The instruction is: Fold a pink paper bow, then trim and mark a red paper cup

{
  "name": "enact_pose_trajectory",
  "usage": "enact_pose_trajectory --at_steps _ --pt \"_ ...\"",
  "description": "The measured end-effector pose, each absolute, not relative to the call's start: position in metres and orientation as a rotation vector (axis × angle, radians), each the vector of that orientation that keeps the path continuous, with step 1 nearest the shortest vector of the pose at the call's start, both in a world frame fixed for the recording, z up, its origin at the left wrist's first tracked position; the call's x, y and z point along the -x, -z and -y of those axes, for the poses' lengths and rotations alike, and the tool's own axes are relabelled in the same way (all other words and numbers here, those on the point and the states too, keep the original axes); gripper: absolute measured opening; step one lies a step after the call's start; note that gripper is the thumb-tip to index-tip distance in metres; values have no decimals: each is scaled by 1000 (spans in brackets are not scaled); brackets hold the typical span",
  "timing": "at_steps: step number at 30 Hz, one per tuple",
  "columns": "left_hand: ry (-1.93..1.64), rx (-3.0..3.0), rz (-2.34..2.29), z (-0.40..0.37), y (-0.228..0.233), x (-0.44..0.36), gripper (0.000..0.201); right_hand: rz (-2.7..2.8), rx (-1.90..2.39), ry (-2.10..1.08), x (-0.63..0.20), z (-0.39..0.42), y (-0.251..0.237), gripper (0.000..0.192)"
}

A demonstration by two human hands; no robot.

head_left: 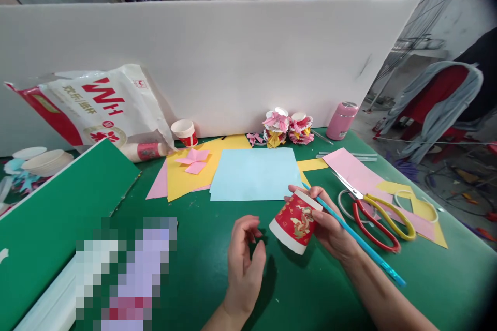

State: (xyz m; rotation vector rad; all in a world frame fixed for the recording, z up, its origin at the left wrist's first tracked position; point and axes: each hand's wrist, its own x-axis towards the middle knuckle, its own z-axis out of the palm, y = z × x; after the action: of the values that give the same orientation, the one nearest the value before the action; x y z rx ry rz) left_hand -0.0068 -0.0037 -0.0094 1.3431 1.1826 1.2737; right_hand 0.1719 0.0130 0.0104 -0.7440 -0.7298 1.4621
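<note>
1. Holding a red paper cup printed with a gold-and-white pattern [295, 222], the right hand [330, 222] has its fingers wrapped round the cup's side; the cup is tilted, white base toward the lower left, rim toward the upper right, raised just above the green table surface [217, 279].
2. Same right hand also carries a thin blue stick, pen-like [361, 240], running diagonally from near the fingers toward the lower right, past the wrist.
3. Left hand [244, 256] is empty, fingers loosely curled, thumb and fingertips apart, just left of the cup and not touching it.
4. Light blue paper sheet [254, 173] lies flat on the table just beyond the cup, overlapping a yellow paper sheet [182, 178].
5. Small folded pink paper shape [194, 159] sits on the yellow sheet.
6. Scissors with red and yellow handles [378, 217] lie right of the right hand, on a long pink paper strip [353, 168].
7. Second red-and-white paper cup [185, 132] stands upright near the white board [217, 62] at the back.
8. Two decorated cups with pink and yellow paper frills [287, 128] stand against the board; a pink cylindrical container [341, 120] stands to their right.
9. Large white-and-red printed bag [101, 106] lies at the left rear.
</note>
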Motion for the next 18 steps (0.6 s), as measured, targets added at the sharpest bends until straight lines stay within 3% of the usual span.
enact_pose_trajectory --at_steps 4,8,18 --pt "-1123 -740 -976 9 -7 -8 35 738 682 -1483 -177 -11 -15 34" --pt "-884 -151 -781 13 -21 -22 34 791 610 -1557 -174 -7 -17 37" --pt "-1107 -625 -1064 28 -5 -18 41 783 843 -1414 -160 -7 -5 39"
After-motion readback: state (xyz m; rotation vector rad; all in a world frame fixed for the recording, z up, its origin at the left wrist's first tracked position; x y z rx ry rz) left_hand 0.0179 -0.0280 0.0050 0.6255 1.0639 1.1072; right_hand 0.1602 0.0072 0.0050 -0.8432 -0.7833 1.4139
